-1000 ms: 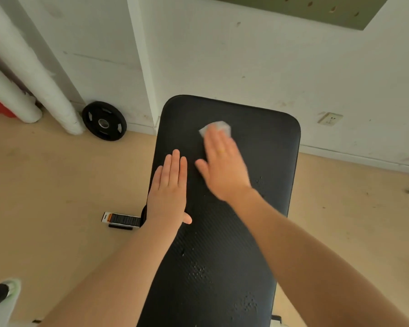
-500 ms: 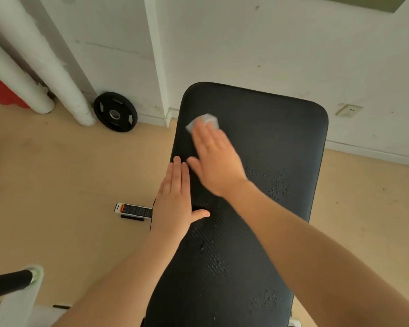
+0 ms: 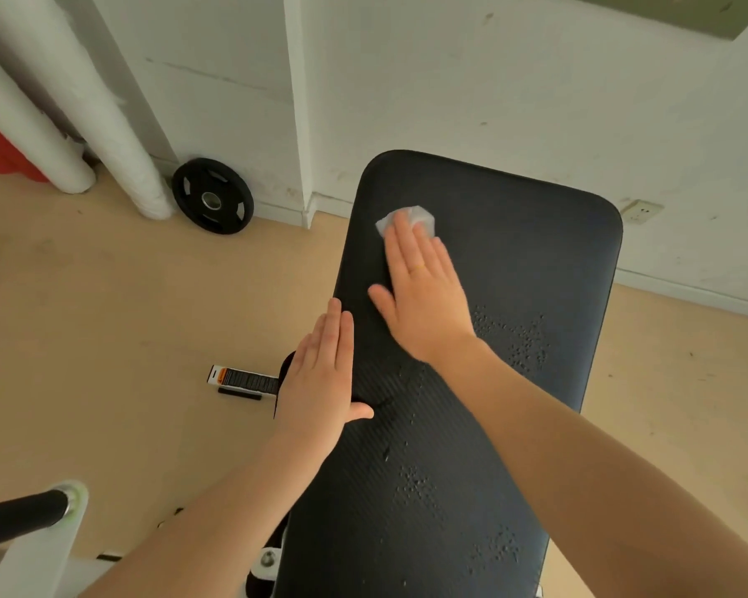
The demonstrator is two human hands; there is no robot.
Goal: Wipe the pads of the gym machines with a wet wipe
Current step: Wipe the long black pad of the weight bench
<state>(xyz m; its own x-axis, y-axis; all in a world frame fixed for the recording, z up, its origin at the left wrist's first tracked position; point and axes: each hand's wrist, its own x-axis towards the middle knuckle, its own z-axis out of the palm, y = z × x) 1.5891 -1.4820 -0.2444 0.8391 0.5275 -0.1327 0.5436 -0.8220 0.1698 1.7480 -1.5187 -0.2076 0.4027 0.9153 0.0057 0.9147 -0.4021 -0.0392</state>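
1. Pad: the black bench pad [image 3: 493, 338] runs away from the camera toward the white wall [image 3: 493, 101]. Droplet patches show on its right side and near end, so those zones appear wet.

2. Right hand: the right hand [image 3: 424, 291] lies flat on the far left part of the pad, fingers straight and together. It grips nothing; the fingers press the wet wipe [image 3: 407, 217] down against the pad. Only the wipe's far edge shows beyond the fingertips. A flat palm spreads pressure over the wipe, which suits a sweeping stroke.

3. Left hand: the left hand [image 3: 320, 381] is also flat, fingers extended, holding nothing. It rests along the pad's left edge, thumb lying on the top surface. This placement probably steadies the pad or the body during the stroke.

4. Stage: judged from the wipe's position, the far left corner is being wiped. The far right corner shows no droplets and may remain to be covered.

5. Surroundings: a black weight plate [image 3: 212, 196] leans against the wall beside white pipes [image 3: 117, 135]. A labelled strip [image 3: 242, 377] lies on the floor [image 3: 104, 317] left of the pad.
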